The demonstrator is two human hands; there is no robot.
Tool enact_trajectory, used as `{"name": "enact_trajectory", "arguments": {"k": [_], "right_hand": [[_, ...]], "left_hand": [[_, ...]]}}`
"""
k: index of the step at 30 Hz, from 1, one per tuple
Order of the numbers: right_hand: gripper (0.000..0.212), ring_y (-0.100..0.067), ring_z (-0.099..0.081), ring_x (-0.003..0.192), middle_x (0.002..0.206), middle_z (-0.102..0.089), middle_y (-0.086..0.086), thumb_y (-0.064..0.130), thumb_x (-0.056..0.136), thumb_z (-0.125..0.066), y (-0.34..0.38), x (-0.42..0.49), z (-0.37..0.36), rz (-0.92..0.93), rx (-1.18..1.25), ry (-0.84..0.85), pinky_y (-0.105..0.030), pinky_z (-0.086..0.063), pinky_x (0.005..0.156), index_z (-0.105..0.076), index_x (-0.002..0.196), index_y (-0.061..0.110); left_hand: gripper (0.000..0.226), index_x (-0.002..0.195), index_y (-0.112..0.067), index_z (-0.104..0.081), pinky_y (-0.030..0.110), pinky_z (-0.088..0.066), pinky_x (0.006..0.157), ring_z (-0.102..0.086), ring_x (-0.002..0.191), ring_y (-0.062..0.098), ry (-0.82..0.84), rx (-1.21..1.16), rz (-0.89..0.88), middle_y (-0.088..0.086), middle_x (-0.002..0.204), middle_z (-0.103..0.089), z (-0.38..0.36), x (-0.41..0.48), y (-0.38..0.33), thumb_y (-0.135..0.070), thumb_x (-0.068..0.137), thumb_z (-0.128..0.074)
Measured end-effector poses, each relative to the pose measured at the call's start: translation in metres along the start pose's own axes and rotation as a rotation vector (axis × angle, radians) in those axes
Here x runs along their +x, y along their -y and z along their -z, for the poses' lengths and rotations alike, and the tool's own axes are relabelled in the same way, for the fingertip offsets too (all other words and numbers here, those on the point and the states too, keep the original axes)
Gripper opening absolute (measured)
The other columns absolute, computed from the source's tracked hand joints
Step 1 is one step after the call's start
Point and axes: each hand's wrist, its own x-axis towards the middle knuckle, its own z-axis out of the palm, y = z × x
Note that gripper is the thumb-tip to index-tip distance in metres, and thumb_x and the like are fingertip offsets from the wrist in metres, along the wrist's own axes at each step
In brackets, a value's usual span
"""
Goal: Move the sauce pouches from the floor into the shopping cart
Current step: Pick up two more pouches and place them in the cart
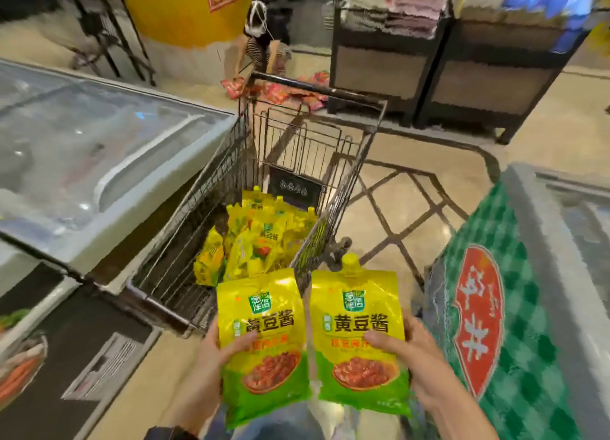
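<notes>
The shopping cart (pixel 331 217) stands at 12 o'clock from the hands, its long axis running away toward 1 o'clock and its top open. Its left wire wall sits close alongside a glass-topped freezer chest (pixel 82 162) at 9 to 10 o'clock, so there is little free room on that side. At 3 o'clock a second freezer with a green checked panel (pixel 495 307) closes in the right. Between it and the cart's right wall a wedge of tiled floor (pixel 412 175) lies open toward 1 o'clock. Beyond the cart's far end, dark display stands (pixel 429 70) are at 1 o'clock, and another person (pixel 255 43) bends over red packets (pixel 284 91) on the floor at 12 o'clock.

The left hand (pixel 214 350) grips the left pouch (pixel 264 337) at its left edge, thumb curled across the front at mid-height. The right hand (pixel 409 350) holds the right pouch (pixel 358 321) the same way from its right edge. Both yellow-and-green pouches stand upright, side by side, with their inner edges just beside each other. They are held just short of the cart's near end and above its rim. The left pouch's top overlaps the cart's near right corner in view. A pile of matching pouches (pixel 257 241) lies inside the basket at 12 o'clock from the grips.
</notes>
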Motion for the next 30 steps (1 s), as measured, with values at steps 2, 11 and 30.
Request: {"name": "enact_trajectory", "arguments": {"k": [2, 11, 30], "right_hand": [[0.103, -0.039, -0.071, 0.092, 0.099, -0.075, -0.019, 0.041, 0.017, -0.099, 0.025, 0.043, -0.012, 0.023, -0.082, 0.098, -0.052, -0.058, 0.081, -0.066, 0.108, 0.006], [0.069, -0.036, -0.072, 0.088, 0.094, -0.076, -0.016, 0.002, 0.039, -0.088, 0.088, 0.232, -0.104, 0.029, -0.290, 0.250, -0.046, -0.060, 0.076, -0.067, 0.105, 0.006], [0.072, -0.037, -0.049, 0.127, 0.139, -0.051, -0.024, 0.010, 0.076, -0.081, -0.036, 0.506, -0.216, -0.130, -0.866, 0.039, -0.042, -0.038, 0.106, -0.046, 0.139, 0.000]], "left_hand": [[0.109, 0.122, -0.011, -0.063, 0.057, -0.059, 0.083, -0.074, 0.094, 0.039, -0.149, -0.071, -0.049, 0.021, 0.110, -0.074, 0.009, 0.017, -0.002, -0.036, 0.024, -0.103], [0.055, 0.127, -0.016, -0.056, 0.047, -0.062, 0.072, -0.068, 0.101, 0.037, -0.738, -0.175, -0.254, 0.017, 0.119, -0.068, 0.060, 0.127, -0.037, -0.011, 0.078, -0.080], [0.053, 0.112, -0.022, -0.069, 0.028, -0.053, 0.087, -0.068, 0.099, 0.017, -0.995, 0.213, 0.097, -0.004, 0.109, -0.071, 0.108, 0.290, 0.044, -0.028, 0.064, -0.091]]}}
